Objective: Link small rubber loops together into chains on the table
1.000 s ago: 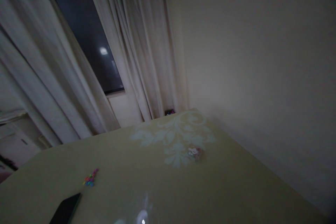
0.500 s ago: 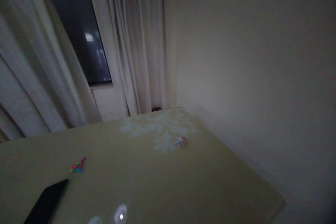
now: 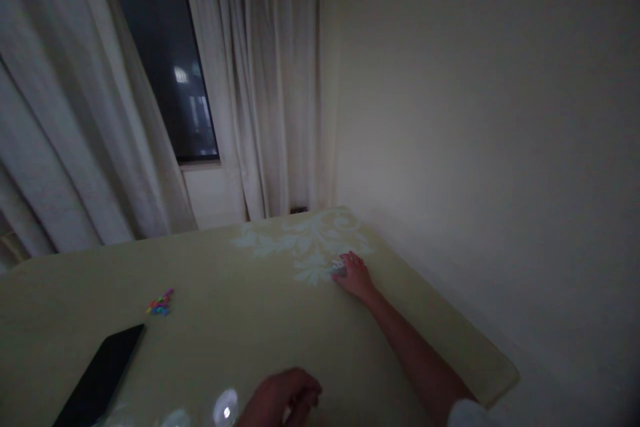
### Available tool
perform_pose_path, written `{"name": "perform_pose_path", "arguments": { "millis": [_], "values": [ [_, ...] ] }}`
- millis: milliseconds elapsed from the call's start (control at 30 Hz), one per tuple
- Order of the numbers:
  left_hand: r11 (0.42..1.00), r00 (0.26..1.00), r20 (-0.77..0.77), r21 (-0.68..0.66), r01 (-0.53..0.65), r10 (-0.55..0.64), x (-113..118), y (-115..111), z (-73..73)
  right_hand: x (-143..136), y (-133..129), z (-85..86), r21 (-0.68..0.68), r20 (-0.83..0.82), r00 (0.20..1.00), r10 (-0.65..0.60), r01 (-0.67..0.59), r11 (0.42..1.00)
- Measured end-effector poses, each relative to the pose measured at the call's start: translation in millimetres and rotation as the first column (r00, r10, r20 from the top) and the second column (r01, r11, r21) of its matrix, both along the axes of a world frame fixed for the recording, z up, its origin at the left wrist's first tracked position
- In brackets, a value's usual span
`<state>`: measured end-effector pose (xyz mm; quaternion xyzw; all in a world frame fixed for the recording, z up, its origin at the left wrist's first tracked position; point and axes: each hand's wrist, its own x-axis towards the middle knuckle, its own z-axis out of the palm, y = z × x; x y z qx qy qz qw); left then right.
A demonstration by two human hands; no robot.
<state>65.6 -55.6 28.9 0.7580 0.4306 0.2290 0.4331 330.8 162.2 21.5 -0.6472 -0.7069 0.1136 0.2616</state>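
Stretched out across the table, my right hand (image 3: 356, 277) is at a small clump of pale, shiny pieces (image 3: 339, 267). Its thumb and fingers stand apart on either side of the clump, and the hand partly hides it. My left hand (image 3: 284, 395) is low in the view, near the front, with its fingers curled towards the thumb. A small pale spot shows between them, but I cannot make out whether it is a held thing. Just left of that hand sits a clear round dish (image 3: 226, 407) with a bright reflection.
A black phone-like slab (image 3: 103, 373) lies at the left. Beyond it is a small heap of bright multicoloured pieces (image 3: 160, 304). A second pale round thing (image 3: 176, 418) is cut off at the bottom edge. The table (image 3: 240, 327) meets a wall (image 3: 450, 147) and curtains (image 3: 260, 113).
Both my hands have come into view. The right one has reached the pale clump, and the left has appeared beside the clear dish. The camera view has shifted slightly.
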Motion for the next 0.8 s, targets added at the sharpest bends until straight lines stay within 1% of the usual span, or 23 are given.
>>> {"name": "perform_pose_path", "arguments": {
  "millis": [33,67,133,167,200,267,300,333,367,400,433,500,567,667,800],
  "values": [
    [0.997,0.999,0.018,0.057,-0.047,0.046,3,15,-0.4,0,3,-5.4,-0.003,-0.003,1.0,0.01,-0.01,1.0],
    [0.994,0.996,0.038,0.075,-0.082,0.08,5,28,-2.5,-2,2,-9.9,-0.002,-0.005,1.0,0.025,-0.025,1.0],
    [0.966,0.971,0.089,0.115,-0.231,0.221,4,51,-12.5,-11,-8,-16.3,0.007,-0.007,0.997,0.071,-0.071,0.997],
    [0.931,0.941,0.114,0.146,-0.334,0.32,2,59,-20.2,-18,-16,-19.0,0.008,-0.011,0.994,0.112,-0.112,0.994],
    [0.89,0.907,0.142,0.18,-0.418,0.397,-2,66,-29.3,-28,-26,-21.8,0.007,-0.022,0.984,0.175,-0.175,0.985],
    [0.816,0.857,0.187,0.262,-0.515,0.48,-11,75,-48.7,-51,-48,-28.3,0.025,-0.111,0.912,0.396,-0.395,0.918],
    [0.797,0.853,0.181,0.304,-0.523,0.49,-17,77,-57.4,-63,-59,-31.8,0.037,-0.144,0.866,0.479,-0.479,0.877],
    [0.796,0.862,0.164,0.332,-0.506,0.48,-23,78,-64.6,-74,-70,-35.0,0.037,-0.162,0.818,0.552,-0.554,0.832],
    [0.805,0.875,0.154,0.344,-0.483,0.459,-28,78,-69.9,-83,-79,-37.6,0.039,-0.181,0.78,0.599,-0.603,0.797],
    [0.828,0.894,0.134,0.339,-0.446,0.427,-34,77,-73.1,-89,-88,-39.1,0.05,-0.207,0.756,0.621,-0.625,0.779],
    [0.84,0.899,0.118,0.323,-0.436,0.421,-39,76,-74.2,-92,-94,-39.4,0.051,-0.239,0.747,0.621,-0.629,0.776],
    [0.855,0.896,0.104,0.271,-0.443,0.432,-47,73,-71.4,-91,-102,-37.0,0.039,-0.281,0.716,0.639,-0.657,0.753],
    [0.871,0.896,0.1,0.213,-0.444,0.432,-52,72,-65.2,-84,-103,-32.4,0.017,-0.307,0.677,0.669,-0.699,0.715],
    [0.912,0.924,0.096,0.152,-0.381,0.37,-55,72,-57.3,-73,-101,-27.2,-0.003,-0.359,0.634,0.685,-0.735,0.678],
    [0.931,0.942,0.084,0.148,-0.335,0.325,-58,70,-54.2,-70,-100,-25.1,-0.024,-0.398,0.651,0.646,-0.712,0.702]
  ]
}}
